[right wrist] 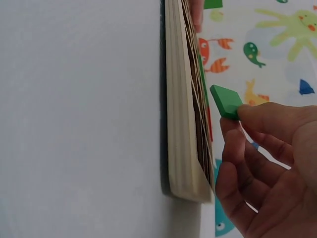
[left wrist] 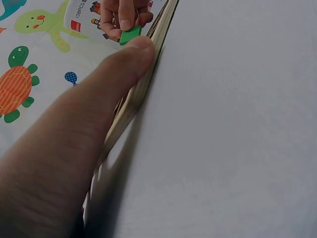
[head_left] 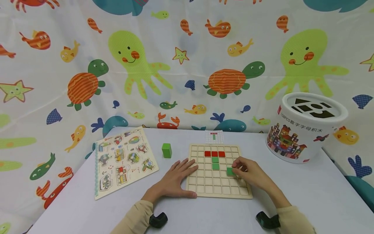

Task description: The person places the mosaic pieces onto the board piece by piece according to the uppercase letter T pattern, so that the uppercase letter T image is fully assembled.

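Observation:
My right hand [head_left: 252,173] pinches a green square tile [right wrist: 226,101] between thumb and fingers, over the right half of a wooden grid board [head_left: 204,187]. In the right wrist view the tile is held tilted, apart from the board. My left hand [head_left: 177,179] rests at the board's left side, fingers spread and fairly straight, the thumb [left wrist: 119,69] along the front edge. On the grid, a row of red tiles [head_left: 214,154] lies with two green tiles [head_left: 215,166] below its middle. A small card [head_left: 214,137] printed with a red and green T shape lies behind the board.
Left of the board stands a green block [head_left: 167,150]. A wooden picture puzzle [head_left: 125,162] lies farther left on the white table [head_left: 222,216]. At the back right is a white bucket [head_left: 301,136] with cut-out shapes in its lid. A sea-animal cloth [head_left: 187,71] hangs behind.

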`<state>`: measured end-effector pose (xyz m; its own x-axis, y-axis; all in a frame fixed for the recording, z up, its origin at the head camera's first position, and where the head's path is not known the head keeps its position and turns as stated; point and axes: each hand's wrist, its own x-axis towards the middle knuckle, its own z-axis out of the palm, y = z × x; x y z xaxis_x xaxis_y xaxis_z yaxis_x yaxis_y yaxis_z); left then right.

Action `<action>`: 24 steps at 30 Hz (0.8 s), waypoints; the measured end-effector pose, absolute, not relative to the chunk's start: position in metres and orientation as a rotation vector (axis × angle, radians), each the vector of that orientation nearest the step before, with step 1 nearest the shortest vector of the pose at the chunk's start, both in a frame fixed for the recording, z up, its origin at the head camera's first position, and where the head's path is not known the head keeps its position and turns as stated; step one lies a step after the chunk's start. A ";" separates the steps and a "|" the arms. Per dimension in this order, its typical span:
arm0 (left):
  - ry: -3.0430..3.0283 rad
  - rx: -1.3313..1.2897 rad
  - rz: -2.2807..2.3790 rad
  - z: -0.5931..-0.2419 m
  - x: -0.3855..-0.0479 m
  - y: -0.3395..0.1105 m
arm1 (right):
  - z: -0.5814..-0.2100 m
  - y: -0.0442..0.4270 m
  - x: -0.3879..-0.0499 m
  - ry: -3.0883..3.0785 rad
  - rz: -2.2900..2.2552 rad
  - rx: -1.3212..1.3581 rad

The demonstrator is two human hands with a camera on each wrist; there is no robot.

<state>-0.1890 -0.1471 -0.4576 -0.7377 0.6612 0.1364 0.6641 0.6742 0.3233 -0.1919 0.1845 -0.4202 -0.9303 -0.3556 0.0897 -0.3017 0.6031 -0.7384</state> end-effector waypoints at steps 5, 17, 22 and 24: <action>-2.861 -1.139 -0.563 -0.458 -0.189 -0.147 | -0.420 0.177 -0.193 2.751 -1.254 -0.577; -2.874 -1.125 -0.556 -0.458 -0.189 -0.147 | -0.422 0.161 -0.195 2.744 -1.255 -0.630; -2.878 -1.126 -0.551 -0.458 -0.189 -0.147 | -0.423 0.157 -0.196 2.717 -1.251 -0.607; -2.876 -1.127 -0.551 -0.458 -0.189 -0.148 | -0.423 0.154 -0.196 2.722 -1.235 -0.588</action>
<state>-0.1888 -0.1477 -0.4579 -0.7420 0.6578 0.1298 0.6592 0.6803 0.3206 -0.1963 0.1538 -0.4232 -0.9212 -0.3824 0.0712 -0.3055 0.5979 -0.7411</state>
